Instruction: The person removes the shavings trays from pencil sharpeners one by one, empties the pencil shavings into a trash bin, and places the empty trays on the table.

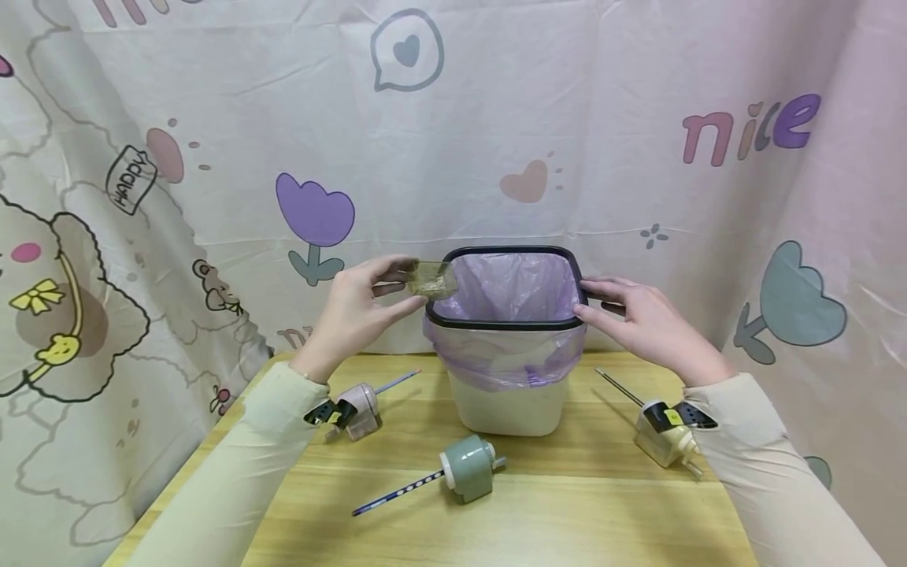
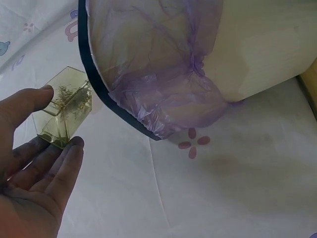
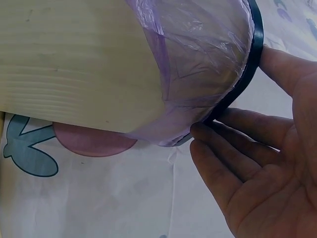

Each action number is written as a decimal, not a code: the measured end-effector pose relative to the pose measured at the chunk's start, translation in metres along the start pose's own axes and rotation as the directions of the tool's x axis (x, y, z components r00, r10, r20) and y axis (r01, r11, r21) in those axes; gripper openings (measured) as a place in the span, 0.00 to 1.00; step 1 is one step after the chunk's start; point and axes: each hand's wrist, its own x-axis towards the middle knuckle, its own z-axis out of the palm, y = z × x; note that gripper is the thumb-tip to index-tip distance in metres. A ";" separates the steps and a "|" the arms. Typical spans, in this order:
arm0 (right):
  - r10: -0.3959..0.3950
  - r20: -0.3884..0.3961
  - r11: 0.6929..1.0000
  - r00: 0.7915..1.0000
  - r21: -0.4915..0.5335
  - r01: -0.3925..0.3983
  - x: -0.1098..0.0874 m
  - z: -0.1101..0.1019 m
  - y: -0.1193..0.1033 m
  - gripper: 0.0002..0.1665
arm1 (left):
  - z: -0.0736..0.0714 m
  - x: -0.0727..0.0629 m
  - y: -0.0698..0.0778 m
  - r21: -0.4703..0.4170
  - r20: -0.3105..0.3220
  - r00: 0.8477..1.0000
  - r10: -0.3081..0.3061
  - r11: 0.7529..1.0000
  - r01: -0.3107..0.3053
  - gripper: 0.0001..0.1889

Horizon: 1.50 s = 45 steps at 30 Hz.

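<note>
My left hand pinches a see-through yellowish pencil-shavings box between thumb and fingers. Shavings show inside it. The box is tilted beside the left edge of a white trash bin, at rim height. A lilac trash bag lines the bin and folds down outside its black rim. On the bin's opposite side, my right hand touches the rim from outside, thumb and fairly straight fingers apart along it. The bin stands upright on the table; its bottom inside is hidden.
Three crank pencil sharpeners with pencils in them lie about the bin on the wooden table: a pinkish sharpener at left, a green sharpener in front, a cream sharpener at right. Behind hangs a printed curtain.
</note>
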 end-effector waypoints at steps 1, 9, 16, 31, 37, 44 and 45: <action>0.000 0.002 1.000 1.000 0.001 0.000 0.000 0.000 0.000 0.38 | 0.001 0.002 0.000 0.003 0.003 1.000 0.010 1.000 -0.010 0.29; 0.004 0.017 1.000 1.000 0.020 -0.005 0.003 0.000 -0.002 0.37 | 0.008 0.011 0.003 0.098 0.047 0.995 0.085 0.991 -0.089 0.29; 0.020 0.023 0.999 1.000 0.030 -0.021 0.003 0.000 -0.001 0.38 | 0.016 0.020 0.003 0.194 0.097 0.983 0.158 0.965 -0.175 0.29; 0.022 0.025 0.999 0.999 0.032 -0.023 0.003 -0.001 -0.002 0.38 | 0.033 0.027 0.015 0.411 0.187 0.953 0.239 0.862 -0.297 0.29; 0.021 0.025 0.999 0.999 0.039 -0.022 0.002 -0.001 -0.002 0.38 | 0.036 0.026 0.018 0.419 0.212 0.945 0.248 0.851 -0.317 0.29; 0.022 0.024 0.999 0.999 0.044 -0.023 0.001 -0.002 -0.002 0.37 | 0.039 0.025 0.020 0.444 0.240 0.930 0.278 0.821 -0.360 0.29; 0.022 0.024 0.999 0.999 0.044 -0.023 0.001 -0.002 -0.002 0.37 | 0.039 0.025 0.020 0.449 0.244 0.928 0.282 0.815 -0.366 0.28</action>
